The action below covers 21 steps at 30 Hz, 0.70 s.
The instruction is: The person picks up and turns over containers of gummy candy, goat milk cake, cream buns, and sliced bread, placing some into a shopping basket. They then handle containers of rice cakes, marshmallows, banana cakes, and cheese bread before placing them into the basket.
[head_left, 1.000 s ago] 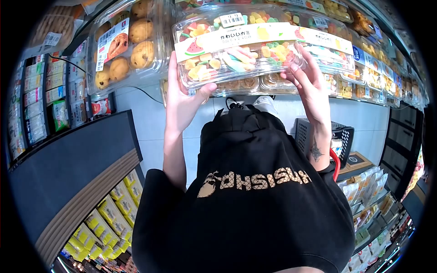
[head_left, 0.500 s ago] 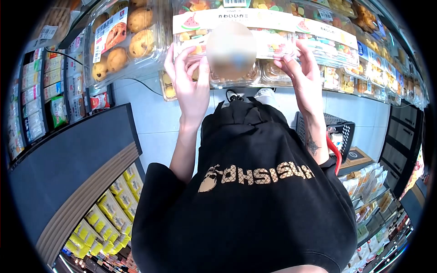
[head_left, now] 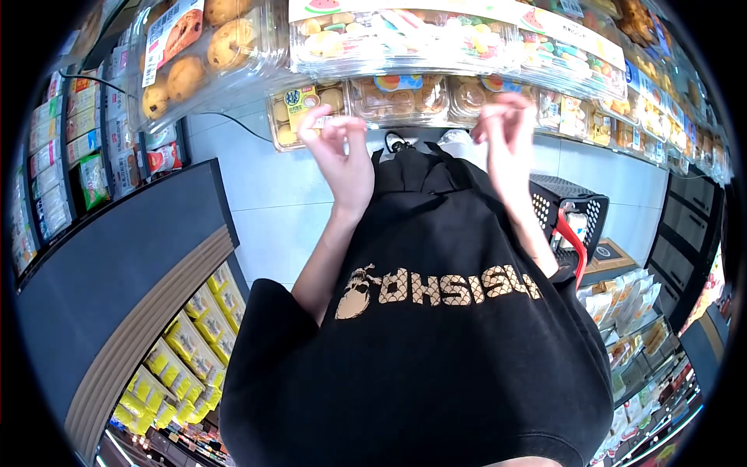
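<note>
My left hand (head_left: pixel 342 163) is raised with its fingers loosely bent and apart, holding nothing. It overlaps a clear box of round pale biscuits (head_left: pixel 289 128) in the lower row. Slightly blurred, my right hand (head_left: pixel 510 144) also hangs empty with curled, separated fingers, in front of a clear box of round pastries (head_left: pixel 470 97). Between the hands sits another pastry box (head_left: pixel 398 103). Above them, on the upper level, lies a clear plastic box of colourful sweets (head_left: pixel 405 43) with a white label band. A similar sweets box (head_left: pixel 572 56) adjoins it on the right.
A large clear box of cakes (head_left: pixel 204 66) juts out at the upper left. A black shopping basket (head_left: pixel 543 204) with a red handle (head_left: pixel 572 241) stands at my right. Racks of packets (head_left: pixel 47 179) and yellow bags (head_left: pixel 183 350) line the left. A cable (head_left: pixel 233 123) hangs near the biscuits.
Both hands have come away from the front of the sweets box, back toward my body. The boxes sit higher in view, uncovering more of the lower row.
</note>
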Available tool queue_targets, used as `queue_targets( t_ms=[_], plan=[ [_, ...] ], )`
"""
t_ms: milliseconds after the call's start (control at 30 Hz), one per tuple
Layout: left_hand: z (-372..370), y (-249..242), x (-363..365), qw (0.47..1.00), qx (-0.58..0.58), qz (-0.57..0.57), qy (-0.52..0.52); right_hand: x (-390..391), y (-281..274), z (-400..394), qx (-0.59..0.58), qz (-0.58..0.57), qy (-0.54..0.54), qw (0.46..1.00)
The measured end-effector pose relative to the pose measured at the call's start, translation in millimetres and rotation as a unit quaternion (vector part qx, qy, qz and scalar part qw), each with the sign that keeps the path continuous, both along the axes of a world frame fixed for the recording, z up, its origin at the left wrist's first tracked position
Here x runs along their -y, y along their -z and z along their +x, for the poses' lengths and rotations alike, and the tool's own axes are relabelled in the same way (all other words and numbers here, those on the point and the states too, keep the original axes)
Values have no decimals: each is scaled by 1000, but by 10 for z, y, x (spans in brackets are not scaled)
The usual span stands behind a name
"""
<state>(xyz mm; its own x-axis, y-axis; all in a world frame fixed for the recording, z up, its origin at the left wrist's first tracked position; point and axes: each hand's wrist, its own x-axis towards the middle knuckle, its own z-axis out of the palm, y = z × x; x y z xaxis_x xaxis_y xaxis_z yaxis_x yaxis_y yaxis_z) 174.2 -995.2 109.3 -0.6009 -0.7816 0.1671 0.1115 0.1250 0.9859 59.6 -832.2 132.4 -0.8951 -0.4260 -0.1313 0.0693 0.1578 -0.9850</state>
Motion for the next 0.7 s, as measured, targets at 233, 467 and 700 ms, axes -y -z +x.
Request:
queue_targets(
  t_ms=[233, 467, 700],
  plan=[
    [61, 1418, 91, 666, 129, 735, 5, -64, 1371, 69, 560, -71, 0, 825],
    [-100, 2174, 173, 722, 110, 680, -59, 113, 2282, -199, 565, -122, 152, 802],
    [-181, 2127, 181, 718, 138, 676, -90, 124, 2504, -189, 557, -98, 147, 811]
  ],
)
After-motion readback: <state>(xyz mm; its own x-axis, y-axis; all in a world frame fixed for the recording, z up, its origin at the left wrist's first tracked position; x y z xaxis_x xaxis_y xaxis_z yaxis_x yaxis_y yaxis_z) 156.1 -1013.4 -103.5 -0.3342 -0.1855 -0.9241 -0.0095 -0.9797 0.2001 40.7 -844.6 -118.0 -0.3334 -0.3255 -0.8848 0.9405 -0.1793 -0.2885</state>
